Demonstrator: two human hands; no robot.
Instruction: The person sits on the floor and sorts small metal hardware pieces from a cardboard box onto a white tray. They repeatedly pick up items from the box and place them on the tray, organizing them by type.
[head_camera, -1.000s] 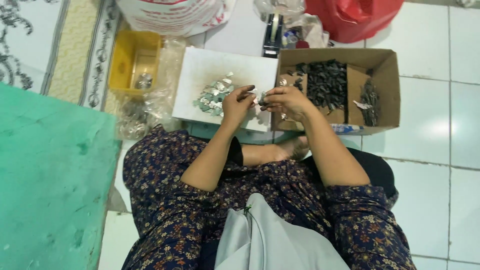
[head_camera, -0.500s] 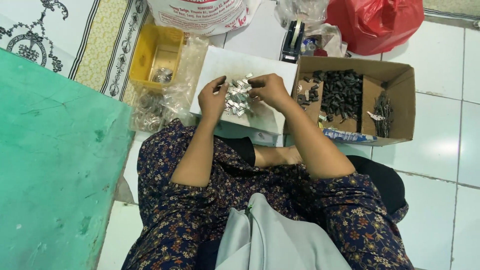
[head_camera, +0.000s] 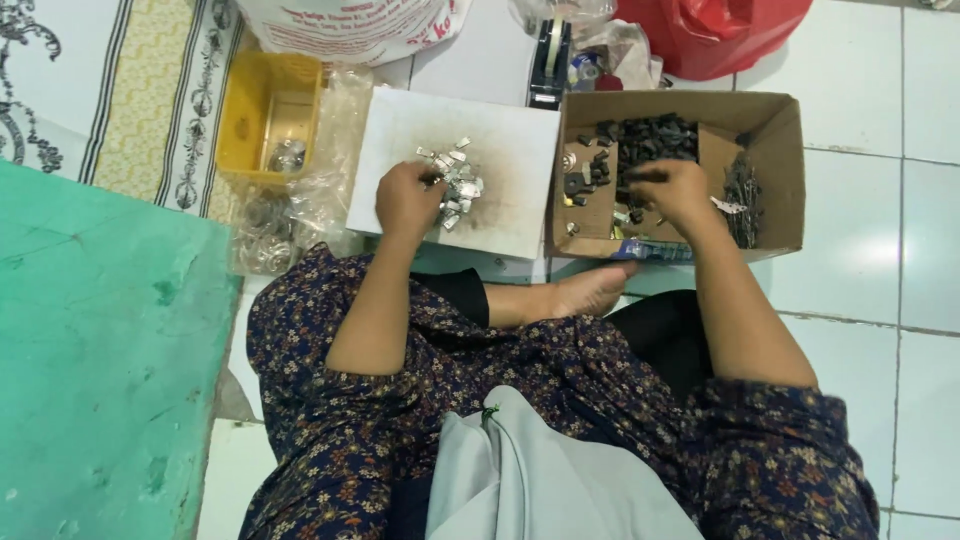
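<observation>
Grip split: right hand (head_camera: 672, 190) moved to cardboard box (head_camera: 780, 140), left hand (head_camera: 405, 198) stays at metal pieces (head_camera: 458, 185)

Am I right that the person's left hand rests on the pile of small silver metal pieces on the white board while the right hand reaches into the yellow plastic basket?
Not quite: the head view shows the right hand reaching into the brown cardboard box of small dark parts, not the yellow plastic basket. The left hand is indeed at the pile of small silver metal pieces on the white board.
</observation>
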